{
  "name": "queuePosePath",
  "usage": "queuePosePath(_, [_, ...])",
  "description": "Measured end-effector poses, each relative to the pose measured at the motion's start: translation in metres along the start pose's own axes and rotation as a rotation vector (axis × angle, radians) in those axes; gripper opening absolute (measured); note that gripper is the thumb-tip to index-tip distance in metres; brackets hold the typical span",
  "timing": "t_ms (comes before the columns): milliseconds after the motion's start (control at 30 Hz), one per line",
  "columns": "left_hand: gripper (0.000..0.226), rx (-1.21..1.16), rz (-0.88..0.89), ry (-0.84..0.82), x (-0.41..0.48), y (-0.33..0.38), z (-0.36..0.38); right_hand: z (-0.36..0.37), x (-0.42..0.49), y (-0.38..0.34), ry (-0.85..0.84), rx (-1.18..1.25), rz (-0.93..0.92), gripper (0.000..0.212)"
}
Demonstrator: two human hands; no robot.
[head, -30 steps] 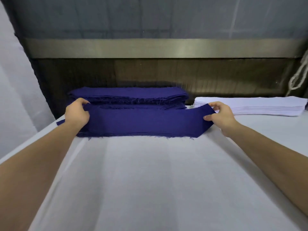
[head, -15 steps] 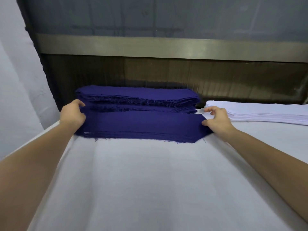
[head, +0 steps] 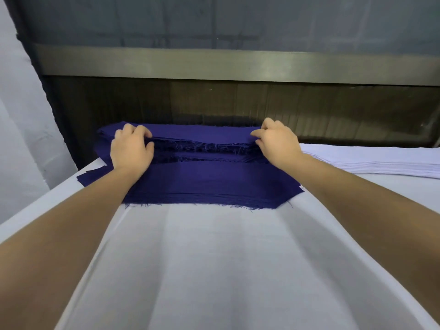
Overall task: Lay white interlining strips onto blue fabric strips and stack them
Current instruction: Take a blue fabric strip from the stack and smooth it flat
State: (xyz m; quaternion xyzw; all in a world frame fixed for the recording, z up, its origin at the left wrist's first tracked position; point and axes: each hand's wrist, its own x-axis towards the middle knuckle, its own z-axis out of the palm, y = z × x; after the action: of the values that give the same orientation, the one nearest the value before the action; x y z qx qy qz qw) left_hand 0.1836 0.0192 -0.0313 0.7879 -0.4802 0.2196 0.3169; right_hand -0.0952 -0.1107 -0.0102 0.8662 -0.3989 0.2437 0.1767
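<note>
The blue strip (head: 202, 184) lay flat on the table (head: 214, 270), let go. Half a second before, I had held its two ends. Both hands had since moved to the blue stack (head: 202, 133) just behind it at twelve o'clock. I judged the strip placed, still without interlining, and another blue layer being fetched. My left hand (head: 131, 148) and right hand (head: 277, 144) reached forward, fingers curled over the top layers and thumbs pinching at the frayed edge. The white interlining pile (head: 371, 160) sat at two o'clock.

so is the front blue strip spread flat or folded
Spread flat: the front blue strip lies smooth on the white table cover, no crease or fold showing.
</note>
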Motion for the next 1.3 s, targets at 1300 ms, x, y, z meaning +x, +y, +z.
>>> queuePosePath(1300, [0.022, -0.169, 0.238, -0.043, 0.026, 0.054, 0.024, 0.001, 0.043, 0.01, -0.083, 0.451, 0.122, 0.023])
